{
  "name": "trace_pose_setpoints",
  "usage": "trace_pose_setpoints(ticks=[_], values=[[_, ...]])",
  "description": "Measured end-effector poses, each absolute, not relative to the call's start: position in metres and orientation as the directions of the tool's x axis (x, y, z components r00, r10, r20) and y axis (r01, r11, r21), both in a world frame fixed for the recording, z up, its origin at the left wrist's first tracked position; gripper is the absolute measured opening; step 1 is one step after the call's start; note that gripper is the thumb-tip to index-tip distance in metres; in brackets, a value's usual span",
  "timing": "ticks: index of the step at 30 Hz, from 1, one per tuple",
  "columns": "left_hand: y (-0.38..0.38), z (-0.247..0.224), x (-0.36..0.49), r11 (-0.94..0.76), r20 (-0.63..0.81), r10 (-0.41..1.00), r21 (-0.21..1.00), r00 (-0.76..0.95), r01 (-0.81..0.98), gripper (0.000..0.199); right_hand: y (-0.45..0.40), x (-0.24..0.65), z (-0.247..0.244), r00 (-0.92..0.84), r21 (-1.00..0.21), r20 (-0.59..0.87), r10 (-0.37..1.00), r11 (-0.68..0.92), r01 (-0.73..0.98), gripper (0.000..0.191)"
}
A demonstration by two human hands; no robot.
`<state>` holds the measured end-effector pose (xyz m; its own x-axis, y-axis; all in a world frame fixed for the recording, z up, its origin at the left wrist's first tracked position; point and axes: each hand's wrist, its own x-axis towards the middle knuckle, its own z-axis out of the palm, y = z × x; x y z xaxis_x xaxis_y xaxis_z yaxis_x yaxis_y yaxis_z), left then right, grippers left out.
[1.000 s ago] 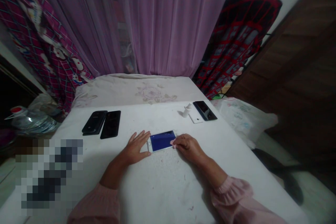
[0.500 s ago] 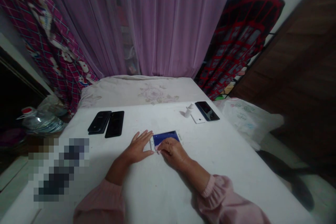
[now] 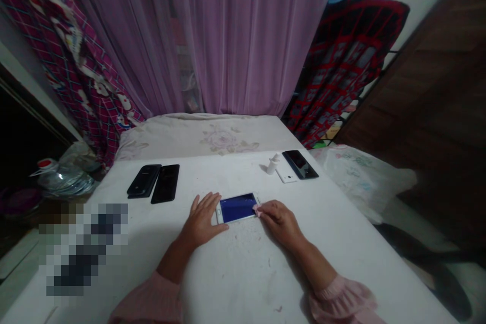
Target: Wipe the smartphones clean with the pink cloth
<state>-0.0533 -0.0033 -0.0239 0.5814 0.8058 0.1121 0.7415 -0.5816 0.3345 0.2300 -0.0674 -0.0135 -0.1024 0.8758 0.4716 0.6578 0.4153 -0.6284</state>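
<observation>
A white smartphone point(image 3: 238, 207) with a blue-lit screen lies flat on the white-covered table, turned sideways to me. My left hand point(image 3: 202, 220) rests at its left end, fingers spread and thumb along the near edge. My right hand point(image 3: 280, 221) is at the phone's right end, its fingertips pinched on a small pink cloth point(image 3: 257, 210). That cloth touches the right end of the screen. Most of the screen shows between my two hands.
Two dark phones, a black one point(image 3: 165, 184) and another point(image 3: 144, 180), lie at the left. A small white bottle point(image 3: 272, 164), a white phone point(image 3: 286, 175) and a dark phone point(image 3: 300, 164) are at the back right. A pixelated patch covers the front left.
My right hand has moved right with the pink cloth, from the phone's left near part to its right end. My left hand stays at the left end.
</observation>
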Motion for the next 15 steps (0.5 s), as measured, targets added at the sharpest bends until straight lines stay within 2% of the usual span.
trace_pose_setpoints(ticks=[3,5,10,15], values=[[-0.007,-0.025,-0.048,-0.563,0.176,0.825,0.346,0.538,0.75,0.065,-0.06,0.223,-0.016,-0.123,-0.606,0.448,0.885,0.402,0.687,0.016],[-0.005,-0.025,-0.048,-0.562,0.185,0.825,0.359,0.534,0.745,0.062,-0.049,0.222,-0.017,-0.107,-0.607,0.422,0.9,0.368,0.704,0.016],[-0.001,-0.028,-0.05,-0.584,0.204,0.811,0.348,0.548,0.734,0.071,-0.008,0.217,-0.018,-0.061,-0.614,0.357,0.932,0.283,0.737,0.017],[-0.004,-0.029,-0.049,-0.571,0.216,0.82,0.34,0.529,0.747,0.078,0.009,0.206,-0.02,-0.005,-0.572,0.421,0.907,0.27,0.775,0.017]])
